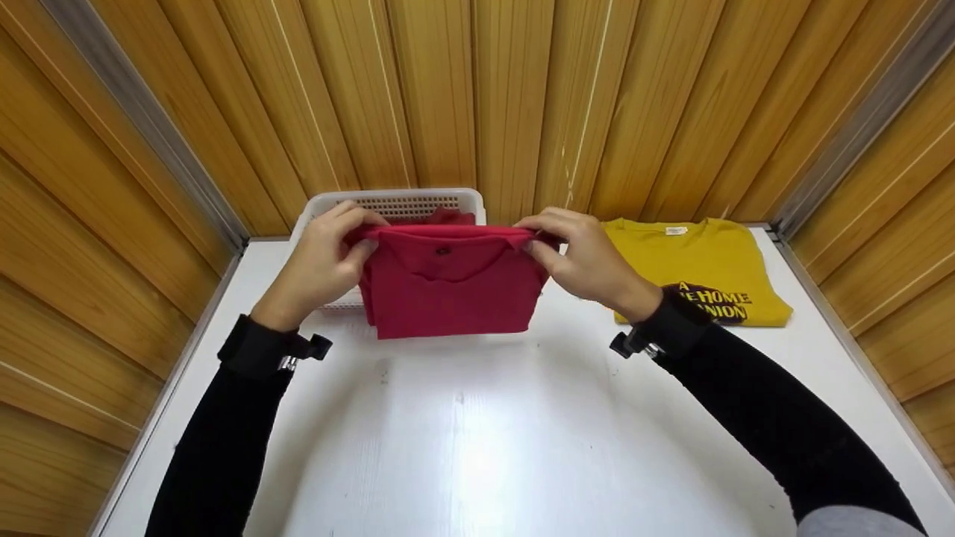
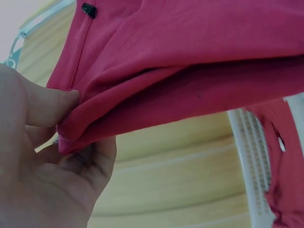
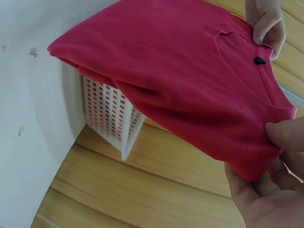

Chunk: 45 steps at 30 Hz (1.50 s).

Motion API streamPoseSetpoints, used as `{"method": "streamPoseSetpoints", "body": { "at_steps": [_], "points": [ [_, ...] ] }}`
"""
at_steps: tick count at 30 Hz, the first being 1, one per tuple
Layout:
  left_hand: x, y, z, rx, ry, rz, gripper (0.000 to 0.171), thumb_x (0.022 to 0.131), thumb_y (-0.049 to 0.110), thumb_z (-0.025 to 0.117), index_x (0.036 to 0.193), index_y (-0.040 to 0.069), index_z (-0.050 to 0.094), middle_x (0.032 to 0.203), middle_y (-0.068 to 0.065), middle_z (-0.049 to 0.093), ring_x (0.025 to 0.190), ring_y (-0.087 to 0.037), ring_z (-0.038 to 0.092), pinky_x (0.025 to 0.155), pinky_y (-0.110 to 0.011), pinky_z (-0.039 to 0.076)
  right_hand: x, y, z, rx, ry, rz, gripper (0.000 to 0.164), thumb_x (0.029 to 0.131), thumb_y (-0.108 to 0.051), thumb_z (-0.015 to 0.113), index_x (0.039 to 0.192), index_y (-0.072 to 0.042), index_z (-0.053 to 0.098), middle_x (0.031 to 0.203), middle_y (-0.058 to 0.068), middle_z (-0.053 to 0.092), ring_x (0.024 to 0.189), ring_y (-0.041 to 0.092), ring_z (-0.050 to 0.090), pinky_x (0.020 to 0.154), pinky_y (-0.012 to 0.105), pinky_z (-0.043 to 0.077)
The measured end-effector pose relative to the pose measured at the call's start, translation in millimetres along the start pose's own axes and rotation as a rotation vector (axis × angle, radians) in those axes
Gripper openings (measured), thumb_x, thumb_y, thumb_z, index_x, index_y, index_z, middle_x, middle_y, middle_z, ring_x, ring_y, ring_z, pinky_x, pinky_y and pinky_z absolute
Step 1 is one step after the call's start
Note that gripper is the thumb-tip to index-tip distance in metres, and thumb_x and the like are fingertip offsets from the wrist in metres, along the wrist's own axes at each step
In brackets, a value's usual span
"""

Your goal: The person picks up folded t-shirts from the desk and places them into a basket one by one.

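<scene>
A folded red T-shirt (image 1: 455, 306) hangs between my two hands above the table, its neckline and small dark neck label at the top. My left hand (image 1: 325, 257) pinches its upper left corner between thumb and fingers; the left wrist view shows the folded layers (image 2: 142, 95) in that grip. At the upper right corner my right hand (image 1: 586, 257) pinches the cloth the same way. In the right wrist view the shirt (image 3: 166, 71) slants across, with both hands at its collar end. Behind it, a white basket (image 1: 395, 195) is partly hidden.
More red cloth (image 1: 448, 217) lies in the basket. A folded yellow T-shirt (image 1: 694, 261) with dark printed lettering lies on the white table (image 1: 462, 432) at the right. Wood-patterned panels (image 1: 515, 97) stand behind and on both sides.
</scene>
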<state>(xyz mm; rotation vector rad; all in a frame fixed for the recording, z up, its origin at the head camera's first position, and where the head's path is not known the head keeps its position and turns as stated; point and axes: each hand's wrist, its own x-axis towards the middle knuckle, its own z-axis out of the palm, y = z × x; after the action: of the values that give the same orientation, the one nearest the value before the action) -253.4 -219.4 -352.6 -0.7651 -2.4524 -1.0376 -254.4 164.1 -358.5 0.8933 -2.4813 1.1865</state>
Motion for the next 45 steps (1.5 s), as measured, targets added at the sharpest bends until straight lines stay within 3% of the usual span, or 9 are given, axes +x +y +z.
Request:
{"method": "streamPoseSetpoints", "body": {
  "at_steps": [3, 8, 17, 20, 25, 28, 33, 38, 45],
  "points": [
    [-6.0, -10.6, -8.1, -0.022, 0.018, -0.038, 0.022, 0.103, -0.001, 0.066, 0.114, 0.013, 0.079, 0.111, -0.001, 0.071, 0.104, -0.014, 0.059, 0.082, -0.024, 0.049, 10.2, -2.7, 11.7, 0.012, -0.020, -0.003, 0.022, 0.106, -0.009, 0.069, 0.124, -0.011, 0.082, 0.109, 0.002, 0.076, 0.094, 0.017, 0.065, 0.082, 0.028, 0.055],
    [-12.9, -22.3, -25.4, -0.081, 0.104, -0.075, 0.030, 0.101, -0.005, 0.065, 0.117, 0.015, 0.080, 0.113, 0.001, 0.074, 0.095, -0.014, 0.061, 0.079, -0.022, 0.049, 30.4, -10.3, 30.7, 0.050, -0.030, 0.006, 0.025, 0.106, -0.011, 0.070, 0.128, -0.011, 0.082, 0.111, 0.004, 0.077, 0.095, 0.019, 0.066, 0.082, 0.032, 0.058],
    [-16.2, -38.5, -50.7, -0.061, 0.248, -0.165, 0.031, 0.099, -0.005, 0.065, 0.118, 0.012, 0.083, 0.103, 0.000, 0.068, 0.087, -0.012, 0.054, 0.071, -0.022, 0.042, 58.1, -27.9, 58.2, 0.146, -0.060, 0.024, 0.026, 0.105, -0.011, 0.072, 0.130, -0.010, 0.081, 0.121, 0.004, 0.078, 0.096, 0.018, 0.069, 0.084, 0.028, 0.060],
    [-14.7, -35.0, -53.9, -0.078, 0.278, -0.171, 0.029, 0.100, -0.005, 0.062, 0.115, 0.008, 0.083, 0.103, -0.002, 0.068, 0.087, -0.012, 0.053, 0.072, -0.023, 0.040, 61.5, -32.2, 59.6, 0.189, -0.049, 0.036, 0.025, 0.105, -0.011, 0.073, 0.129, -0.012, 0.081, 0.124, 0.003, 0.077, 0.095, 0.017, 0.068, 0.084, 0.030, 0.060],
    [-9.9, -11.4, -57.8, -0.117, 0.329, -0.157, 0.026, 0.100, -0.005, 0.059, 0.111, 0.001, 0.083, 0.100, -0.003, 0.068, 0.085, -0.010, 0.053, 0.072, -0.022, 0.039, 66.7, -35.1, 57.0, 0.228, -0.023, 0.062, 0.027, 0.104, -0.012, 0.074, 0.130, -0.015, 0.082, 0.121, 0.001, 0.078, 0.093, 0.019, 0.068, 0.083, 0.030, 0.059],
    [-3.3, -10.4, -56.3, -0.120, 0.344, -0.156, 0.025, 0.101, -0.003, 0.061, 0.112, 0.001, 0.083, 0.101, -0.003, 0.069, 0.085, -0.008, 0.053, 0.073, -0.022, 0.038, 71.6, -34.1, 53.3, 0.230, -0.013, 0.083, 0.029, 0.104, -0.011, 0.073, 0.132, -0.015, 0.081, 0.120, 0.001, 0.077, 0.092, 0.020, 0.068, 0.081, 0.028, 0.058],
    [10.3, -39.1, -49.9, -0.074, 0.363, -0.199, 0.025, 0.103, 0.001, 0.063, 0.115, 0.007, 0.084, 0.106, -0.005, 0.072, 0.090, -0.008, 0.056, 0.077, -0.023, 0.041, 87.6, -28.2, 54.3, 0.208, -0.008, 0.106, 0.026, 0.105, -0.010, 0.071, 0.128, -0.014, 0.082, 0.121, 0.003, 0.077, 0.091, 0.020, 0.067, 0.078, 0.028, 0.057],
    [21.9, -55.0, -46.3, -0.010, 0.357, -0.245, 0.026, 0.104, 0.005, 0.064, 0.118, 0.011, 0.085, 0.110, -0.007, 0.075, 0.095, -0.008, 0.060, 0.081, -0.020, 0.043, 104.8, -17.1, 63.2, 0.150, 0.024, 0.118, 0.023, 0.105, -0.010, 0.072, 0.125, -0.011, 0.083, 0.122, 0.007, 0.079, 0.097, 0.022, 0.070, 0.085, 0.028, 0.057],
    [34.9, -67.4, -42.8, 0.071, 0.299, -0.273, 0.026, 0.105, 0.007, 0.062, 0.122, 0.006, 0.082, 0.117, -0.013, 0.076, 0.107, -0.022, 0.067, 0.089, -0.025, 0.045, 121.8, 1.3, 77.9, 0.106, 0.076, 0.123, 0.023, 0.105, -0.010, 0.072, 0.125, -0.008, 0.083, 0.121, 0.009, 0.080, 0.104, 0.020, 0.071, 0.095, 0.032, 0.057]
  ]
}}
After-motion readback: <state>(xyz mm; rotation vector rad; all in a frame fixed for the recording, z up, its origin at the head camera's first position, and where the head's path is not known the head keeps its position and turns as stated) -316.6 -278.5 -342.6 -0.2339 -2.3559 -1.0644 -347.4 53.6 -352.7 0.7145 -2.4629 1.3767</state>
